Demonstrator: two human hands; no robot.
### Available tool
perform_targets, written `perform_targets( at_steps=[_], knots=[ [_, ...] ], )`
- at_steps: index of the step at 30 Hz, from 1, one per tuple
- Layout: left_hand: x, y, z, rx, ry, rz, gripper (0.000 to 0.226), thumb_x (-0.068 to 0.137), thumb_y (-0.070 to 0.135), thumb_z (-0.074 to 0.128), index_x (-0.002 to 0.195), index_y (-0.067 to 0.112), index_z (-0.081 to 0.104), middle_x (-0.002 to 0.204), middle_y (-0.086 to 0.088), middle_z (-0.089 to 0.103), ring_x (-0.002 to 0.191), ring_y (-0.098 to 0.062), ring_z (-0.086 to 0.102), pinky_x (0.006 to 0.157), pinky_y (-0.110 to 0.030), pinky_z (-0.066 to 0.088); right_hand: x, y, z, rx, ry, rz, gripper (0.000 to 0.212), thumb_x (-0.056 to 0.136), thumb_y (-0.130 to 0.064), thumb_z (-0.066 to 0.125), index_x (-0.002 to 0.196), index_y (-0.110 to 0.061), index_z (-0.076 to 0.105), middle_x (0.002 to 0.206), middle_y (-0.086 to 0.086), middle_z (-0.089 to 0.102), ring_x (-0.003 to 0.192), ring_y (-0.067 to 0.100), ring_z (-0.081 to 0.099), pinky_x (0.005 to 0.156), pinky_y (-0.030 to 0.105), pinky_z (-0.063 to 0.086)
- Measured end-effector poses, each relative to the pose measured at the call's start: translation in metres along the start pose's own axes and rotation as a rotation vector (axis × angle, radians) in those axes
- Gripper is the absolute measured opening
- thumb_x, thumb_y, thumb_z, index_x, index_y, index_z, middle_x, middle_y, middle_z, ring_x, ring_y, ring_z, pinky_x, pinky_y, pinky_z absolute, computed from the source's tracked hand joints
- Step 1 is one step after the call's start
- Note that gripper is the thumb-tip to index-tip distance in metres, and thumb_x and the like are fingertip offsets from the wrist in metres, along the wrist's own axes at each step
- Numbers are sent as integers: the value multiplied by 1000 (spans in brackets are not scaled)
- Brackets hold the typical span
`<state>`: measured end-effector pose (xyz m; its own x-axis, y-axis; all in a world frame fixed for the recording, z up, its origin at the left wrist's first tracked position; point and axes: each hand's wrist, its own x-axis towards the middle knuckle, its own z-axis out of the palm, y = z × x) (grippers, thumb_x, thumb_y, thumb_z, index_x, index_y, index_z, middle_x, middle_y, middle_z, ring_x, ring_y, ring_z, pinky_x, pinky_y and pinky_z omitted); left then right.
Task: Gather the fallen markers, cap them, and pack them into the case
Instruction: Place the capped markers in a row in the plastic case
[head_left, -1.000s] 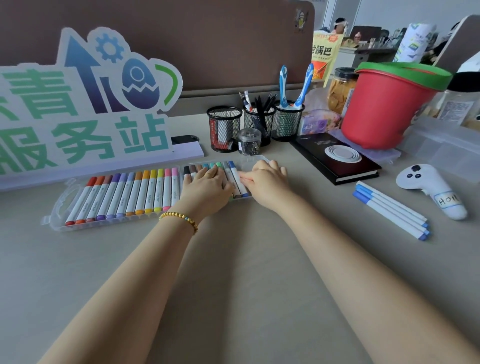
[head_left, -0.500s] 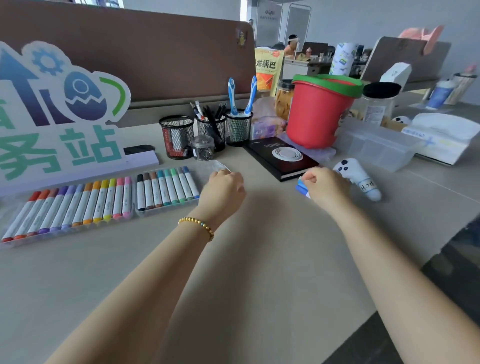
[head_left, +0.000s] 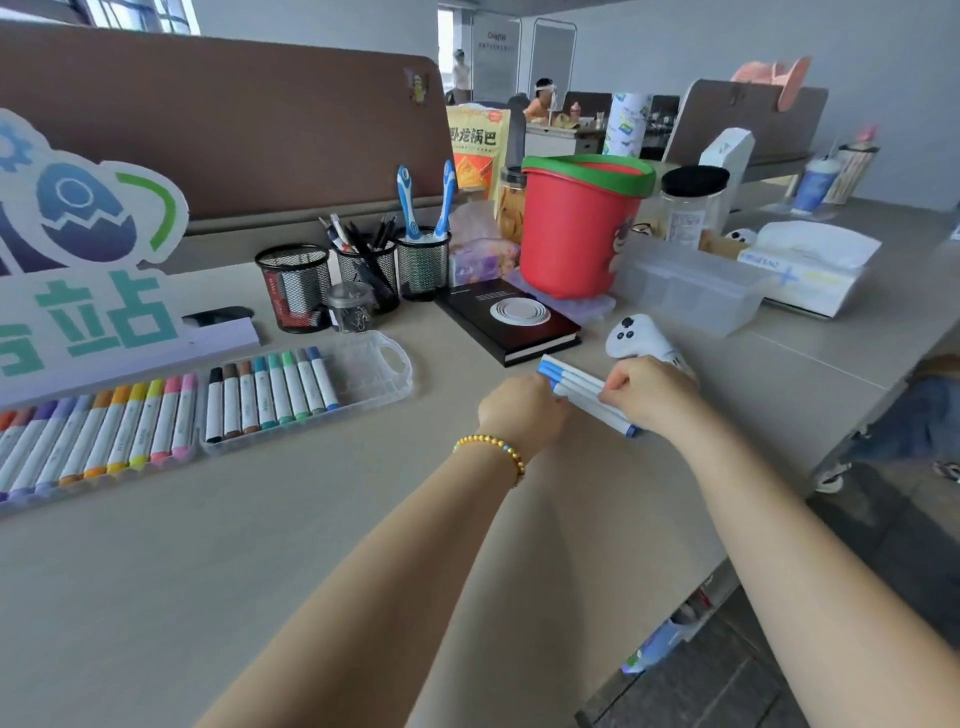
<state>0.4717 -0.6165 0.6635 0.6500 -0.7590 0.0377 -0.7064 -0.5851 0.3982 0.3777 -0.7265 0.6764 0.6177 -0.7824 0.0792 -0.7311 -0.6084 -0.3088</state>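
Note:
A clear plastic marker case (head_left: 384, 376) lies open on the desk at the left, with rows of capped coloured markers (head_left: 270, 392) and an empty stretch at its right end. A bundle of white markers with blue caps (head_left: 576, 384) lies right of the case, near a black book. My left hand (head_left: 522, 410) closes on the bundle's left end. My right hand (head_left: 649, 395) grips its right end. Some of the bundle is hidden by my fingers.
A black book (head_left: 511, 322) and a white controller (head_left: 636, 338) sit just behind the bundle. Three mesh pen cups (head_left: 358, 275), a red bucket (head_left: 576, 234) and a clear box (head_left: 685, 291) stand farther back. A large sign (head_left: 78, 260) rises behind the case. The desk edge (head_left: 753, 525) runs close on the right.
Both hands left the marker case and moved right to the blue-capped markers. The right hand reached them first, then the left joined; both now hold the bundle.

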Motion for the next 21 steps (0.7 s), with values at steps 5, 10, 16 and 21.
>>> perform_targets(
  at_steps=[5, 10, 16, 21],
  knots=[
    [15, 15, 7, 58, -7, -56, 42, 95, 42, 34, 107, 9, 59, 109, -8, 63, 100, -26, 60, 78, -29, 45, 3, 13, -3, 27, -67, 23, 14, 86, -37, 62, 80, -25, 63, 64, -6, 57, 72, 14, 54, 60, 20, 32],
    [21, 23, 3, 199, -119, -47, 45, 94, 47, 32, 110, 14, 59, 111, -2, 61, 102, -21, 58, 76, -27, 39, 8, 24, -2, 97, -130, 23, 28, 85, -40, 63, 63, -25, 55, 64, -4, 52, 81, 20, 52, 82, 31, 34],
    [26, 12, -15, 199, -231, -87, 30, 89, 49, 41, 99, 23, 49, 97, 2, 51, 85, -19, 48, 76, -26, 36, 5, 15, -4, 0, -120, 0, 19, 88, -43, 57, 77, -28, 60, 70, -7, 53, 83, 17, 48, 79, 26, 26],
    [29, -20, -22, 226, -199, -72, 30, 87, 38, 48, 68, 15, 43, 82, -2, 49, 86, -27, 52, 74, -28, 39, 0, 2, -1, -1, -103, -43, 18, 88, -37, 57, 76, -24, 62, 88, 3, 70, 88, 20, 62, 86, 31, 37]
  ],
)
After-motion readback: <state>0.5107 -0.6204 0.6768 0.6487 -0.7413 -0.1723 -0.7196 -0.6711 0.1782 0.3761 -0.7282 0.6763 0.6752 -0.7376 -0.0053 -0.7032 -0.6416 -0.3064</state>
